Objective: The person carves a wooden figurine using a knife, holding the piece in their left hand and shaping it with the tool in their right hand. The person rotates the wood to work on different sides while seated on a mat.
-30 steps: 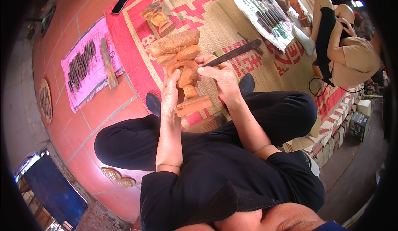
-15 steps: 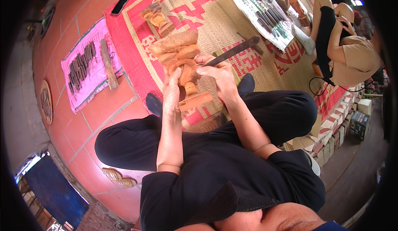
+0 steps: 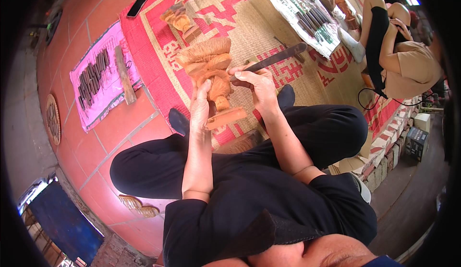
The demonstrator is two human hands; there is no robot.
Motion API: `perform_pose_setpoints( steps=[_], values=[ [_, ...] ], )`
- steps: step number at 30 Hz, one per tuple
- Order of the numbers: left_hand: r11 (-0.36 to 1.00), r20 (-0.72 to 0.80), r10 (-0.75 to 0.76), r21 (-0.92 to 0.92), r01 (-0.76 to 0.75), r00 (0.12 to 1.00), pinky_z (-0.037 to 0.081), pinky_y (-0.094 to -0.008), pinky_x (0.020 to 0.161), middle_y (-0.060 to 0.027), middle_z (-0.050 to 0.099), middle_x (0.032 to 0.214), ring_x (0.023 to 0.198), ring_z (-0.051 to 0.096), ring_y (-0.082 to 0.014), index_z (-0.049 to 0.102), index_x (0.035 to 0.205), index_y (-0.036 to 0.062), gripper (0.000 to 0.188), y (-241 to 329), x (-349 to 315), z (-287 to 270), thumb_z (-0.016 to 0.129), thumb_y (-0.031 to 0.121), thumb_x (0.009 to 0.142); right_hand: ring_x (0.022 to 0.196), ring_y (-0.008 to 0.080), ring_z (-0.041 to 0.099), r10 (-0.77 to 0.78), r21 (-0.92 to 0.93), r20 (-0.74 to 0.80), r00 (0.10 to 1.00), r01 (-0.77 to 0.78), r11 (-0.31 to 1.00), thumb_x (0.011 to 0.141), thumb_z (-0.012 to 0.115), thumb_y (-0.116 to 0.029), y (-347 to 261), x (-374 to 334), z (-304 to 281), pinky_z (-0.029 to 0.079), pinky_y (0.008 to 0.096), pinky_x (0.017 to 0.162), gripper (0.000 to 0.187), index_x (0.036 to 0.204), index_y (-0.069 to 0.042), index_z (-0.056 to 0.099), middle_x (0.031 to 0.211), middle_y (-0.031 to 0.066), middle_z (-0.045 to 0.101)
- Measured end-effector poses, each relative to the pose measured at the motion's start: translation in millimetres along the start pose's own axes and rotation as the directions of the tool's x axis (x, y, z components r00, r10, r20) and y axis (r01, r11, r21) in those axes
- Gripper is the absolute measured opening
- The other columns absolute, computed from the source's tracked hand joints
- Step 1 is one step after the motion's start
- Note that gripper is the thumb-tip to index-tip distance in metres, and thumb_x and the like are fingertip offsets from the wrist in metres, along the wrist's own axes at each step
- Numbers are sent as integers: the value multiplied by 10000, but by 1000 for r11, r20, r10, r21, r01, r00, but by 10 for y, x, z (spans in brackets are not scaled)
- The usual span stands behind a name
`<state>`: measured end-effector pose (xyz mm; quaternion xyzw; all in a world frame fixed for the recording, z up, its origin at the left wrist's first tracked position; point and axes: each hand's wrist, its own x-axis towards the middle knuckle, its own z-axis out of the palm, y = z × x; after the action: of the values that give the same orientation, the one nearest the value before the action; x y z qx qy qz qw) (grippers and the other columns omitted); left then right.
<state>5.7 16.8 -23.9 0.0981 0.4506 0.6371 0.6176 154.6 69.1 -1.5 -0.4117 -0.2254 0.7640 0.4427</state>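
"What does your left grip have hold of?"

"My left grip (image 3: 199,105) is closed around the carved wooden piece (image 3: 218,85), thumb along the near side, fingers going behind it where I can't see them. The wide, finely grooved end stands beyond my thumb; the flat block at the other end sits just beside my wrist."

"And the right?"

"My right grip (image 3: 260,87) is closed on a long dark tool (image 3: 281,57), pinched between thumb and fingers. It slants away from me to the right. Its near end comes in at the carving's side; I can't tell whether it touches."

"Any containers around you?"

"Well apart, left of my left grip, there's a round basket (image 3: 59,116) with something dark inside, too blurred to name. Far to the right of my right grip stand a dark box (image 3: 417,142) and, just beside it, a pale box (image 3: 422,122). Their contents are hidden."

"And the cloths?"

"Left of my grip, the pink cloth (image 3: 103,106) carries slim dark tools (image 3: 93,77) and a wooden bar (image 3: 125,75). Beyond my right grip, a white sheet (image 3: 283,0) bears dark-handled tools (image 3: 314,20). Straight past the carving, a second carved piece (image 3: 181,22) rests on the patterned mat (image 3: 240,32)."
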Motion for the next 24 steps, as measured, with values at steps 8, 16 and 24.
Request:
perform_pose_setpoints(
  steps=[8,16,24],
  values=[
    [999,-19,-38,-28,37,999,542,-333,677,-122,607,1056,837,630,-214,448,1252,22,417,23,-36,13,533,271,929,791,148,632,-66,-108,61,996,72,991,768,690,-76,63,-5,17,514,278,760,98,839,-18,655,1009,103,665],
    [997,-58,-65,-48,62,996,546,-328,665,-123,606,1055,827,637,-217,427,1268,26,407,85,-98,82,497,264,946,784,149,620,-119,-189,116,986,139,972,761,670,-63,148,-57,78,500,283,768,133,878,-1,661,965,84,665],
    [991,-45,-113,-74,110,993,551,-324,638,-125,614,1043,794,642,-215,439,1249,23,396,83,-28,96,482,284,954,859,171,610,-89,-98,71,993,96,991,733,674,-54,68,18,30,477,303,814,146,854,27,662,1008,103,644]
  ],
)
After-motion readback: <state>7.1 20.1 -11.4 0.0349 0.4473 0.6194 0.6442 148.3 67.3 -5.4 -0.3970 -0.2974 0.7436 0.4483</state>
